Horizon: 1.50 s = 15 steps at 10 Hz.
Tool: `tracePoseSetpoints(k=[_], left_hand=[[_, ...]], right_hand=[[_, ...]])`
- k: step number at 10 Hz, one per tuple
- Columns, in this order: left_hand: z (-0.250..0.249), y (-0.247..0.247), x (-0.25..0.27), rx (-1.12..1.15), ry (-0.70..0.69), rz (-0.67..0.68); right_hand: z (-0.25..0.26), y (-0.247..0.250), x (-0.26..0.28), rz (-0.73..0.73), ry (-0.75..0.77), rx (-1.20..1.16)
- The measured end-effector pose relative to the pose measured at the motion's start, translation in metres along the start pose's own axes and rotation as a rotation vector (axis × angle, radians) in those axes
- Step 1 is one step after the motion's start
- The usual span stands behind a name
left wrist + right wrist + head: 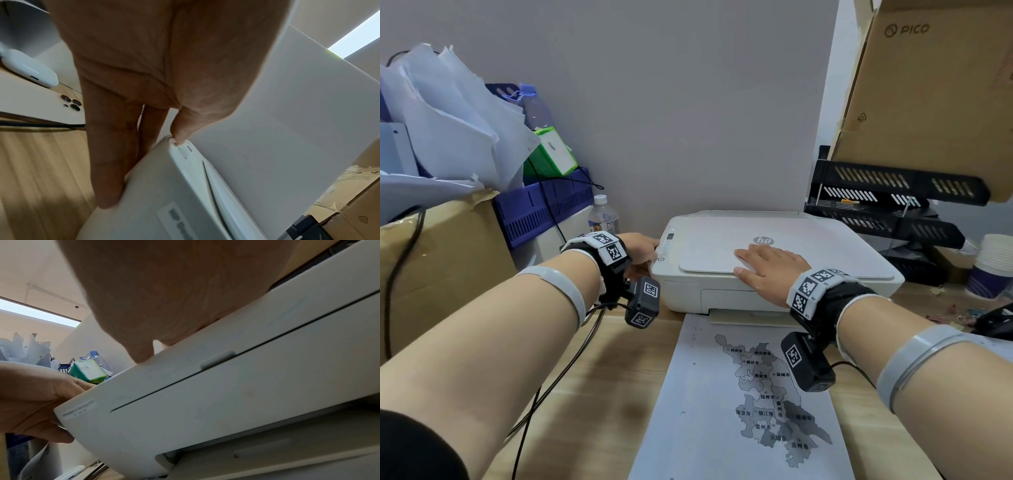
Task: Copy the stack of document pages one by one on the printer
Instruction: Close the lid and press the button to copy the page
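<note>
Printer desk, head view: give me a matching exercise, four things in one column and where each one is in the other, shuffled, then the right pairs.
Things:
1. left hand
2. right hand
3. map page
4. water bottle

Places:
A. flat on the desk in front of the printer
B. standing left of the printer, by the wall
C. resting flat on the printer lid
D. at the printer's left edge, thumb on the button panel

Pairs: 1-D, 2-C, 3-A, 4-B
</note>
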<state>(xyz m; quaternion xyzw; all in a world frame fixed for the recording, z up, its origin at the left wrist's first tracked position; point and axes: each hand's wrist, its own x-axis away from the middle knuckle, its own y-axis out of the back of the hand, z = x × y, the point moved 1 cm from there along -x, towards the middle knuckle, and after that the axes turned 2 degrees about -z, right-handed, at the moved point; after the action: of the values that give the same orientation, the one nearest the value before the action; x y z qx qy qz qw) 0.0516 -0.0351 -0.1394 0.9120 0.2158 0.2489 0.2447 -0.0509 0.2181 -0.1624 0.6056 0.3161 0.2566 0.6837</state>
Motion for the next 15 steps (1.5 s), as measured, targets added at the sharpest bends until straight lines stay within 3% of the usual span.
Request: tracePoseSetpoints(k=[5,6,9,15], left_hand=[[0.003,0.000,-0.012,-0.085,0.007,0.034],[0.004,0.001,-0.016,-0.054,-0.030,-0.040],[0.009,0.007,-0.028,-0.038,0.038,0.095],[0.011,0.010,-0.036,-0.077,0.017,0.088]], right_hand=[[0.000,0.000,0.001,0.008,-0.006,0.011],[0.000,0.000,0.001,0.014,-0.009,0.009],[0.000,0.000,0.001,0.012,-0.005,0.013],[0.000,-0.001,0.001,0.007,-0.011,0.012]])
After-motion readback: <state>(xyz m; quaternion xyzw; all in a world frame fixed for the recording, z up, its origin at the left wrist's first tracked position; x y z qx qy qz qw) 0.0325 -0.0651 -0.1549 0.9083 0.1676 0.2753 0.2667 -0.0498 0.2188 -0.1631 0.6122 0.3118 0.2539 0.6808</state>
